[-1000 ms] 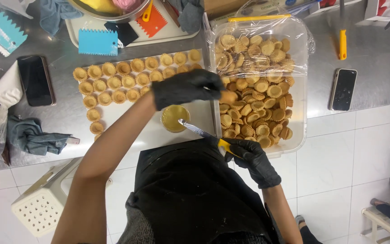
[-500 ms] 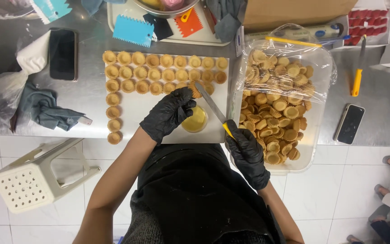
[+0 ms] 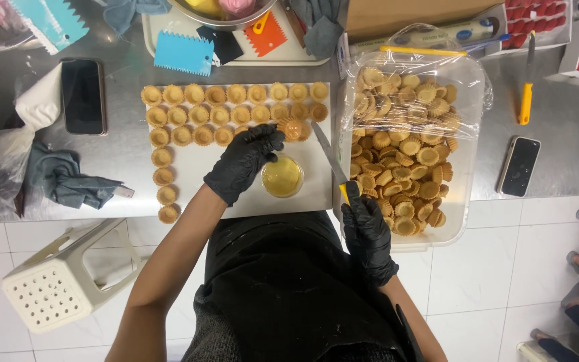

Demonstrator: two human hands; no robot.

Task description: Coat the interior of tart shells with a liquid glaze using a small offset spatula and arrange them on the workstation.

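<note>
My left hand (image 3: 242, 163), in a black glove, rests on a white board (image 3: 196, 174) and holds a small tart shell (image 3: 290, 128) at its fingertips, beside the rows of tart shells (image 3: 222, 114). Just below the fingers stands a small round cup of yellow liquid (image 3: 283, 176). My right hand (image 3: 368, 231), also gloved in black, grips a yellow-handled knife (image 3: 330, 158) whose blade points up toward the held shell. A clear plastic tub (image 3: 470, 134) full of tart shells sits right of the knife.
Two phones (image 3: 83, 95) (image 3: 519, 166) lie on the steel counter. A tray (image 3: 236, 53) at the back holds coloured scrapers and a bowl. A grey cloth (image 3: 61, 177) and a plastic bag lie left. A white stool (image 3: 61, 281) stands on the tiled floor.
The view shifted so the counter sits higher in frame. My left hand moved from the tub down to the board with a shell. The knife swung upright beside the cup.
</note>
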